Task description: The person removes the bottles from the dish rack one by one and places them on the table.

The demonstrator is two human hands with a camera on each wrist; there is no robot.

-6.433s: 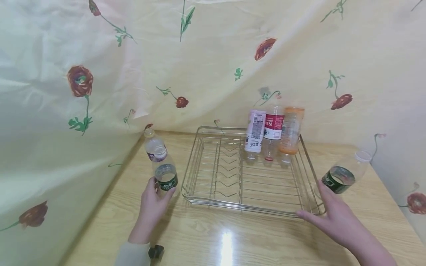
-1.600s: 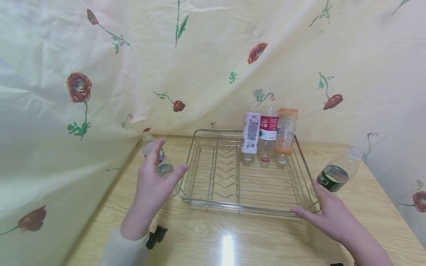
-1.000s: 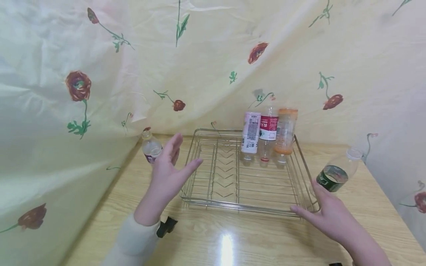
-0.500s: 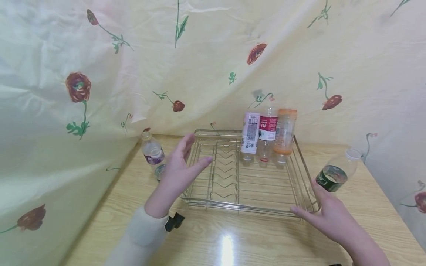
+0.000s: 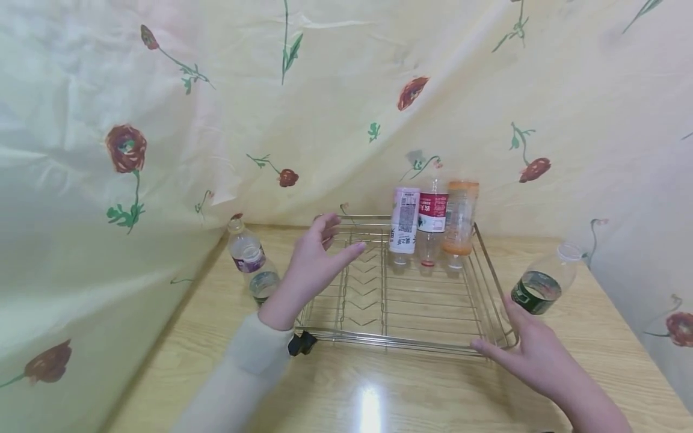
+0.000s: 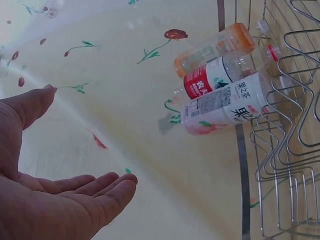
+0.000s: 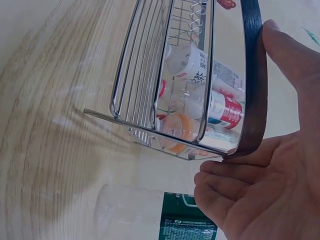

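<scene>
Flowered cloth (image 5: 335, 72) hangs behind the wire rack (image 5: 387, 342); three upturned bottles (image 5: 432, 213) stand in its back right, seemingly wedged neck-down for stability. The left hand (image 5: 316, 258) hovers above its left side, fingers apart; the right hand (image 5: 533, 346), fingers spread, touches its near right corner, likely steadying it

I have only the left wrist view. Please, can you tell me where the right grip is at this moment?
Observer: The right grip holds the rack at its near right corner.

Operator: Thank you. I see three bottles in the rack. Are there any others, please?

Observer: Yes, two left bottles and one right bottle stand on the table, outside the rack.
</scene>
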